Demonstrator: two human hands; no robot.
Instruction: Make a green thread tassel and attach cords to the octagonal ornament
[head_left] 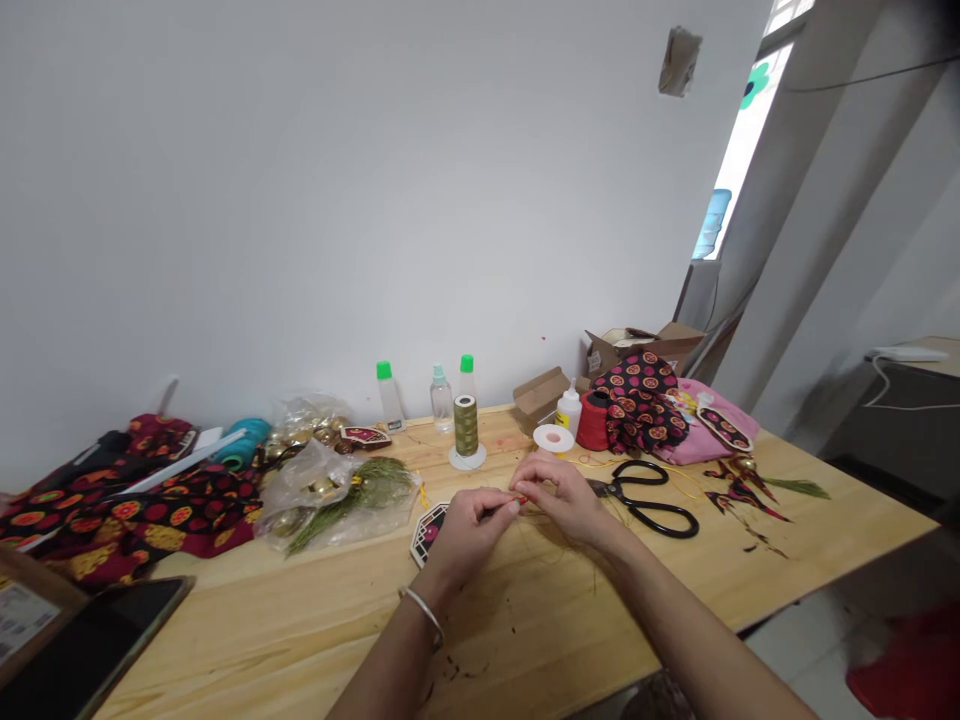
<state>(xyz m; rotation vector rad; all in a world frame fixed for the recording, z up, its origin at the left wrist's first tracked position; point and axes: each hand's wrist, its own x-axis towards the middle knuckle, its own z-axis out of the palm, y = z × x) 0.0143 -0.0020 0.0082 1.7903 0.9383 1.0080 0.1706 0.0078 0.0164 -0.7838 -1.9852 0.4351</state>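
Scissors (646, 495), thread spool (466, 426), bottles (388, 396)

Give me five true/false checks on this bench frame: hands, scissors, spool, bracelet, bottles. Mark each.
1. The left hand and right hand meet fingertip to fingertip on a small red piece. True.
2. The black scissors lie to the left of both hands. False: they lie on the table to the right of the right hand.
3. The olive thread spool stands upright behind the hands. True.
4. The bracelet is on the right wrist. False: it is on the left wrist.
5. A green-capped bottle stands by the wall. True.
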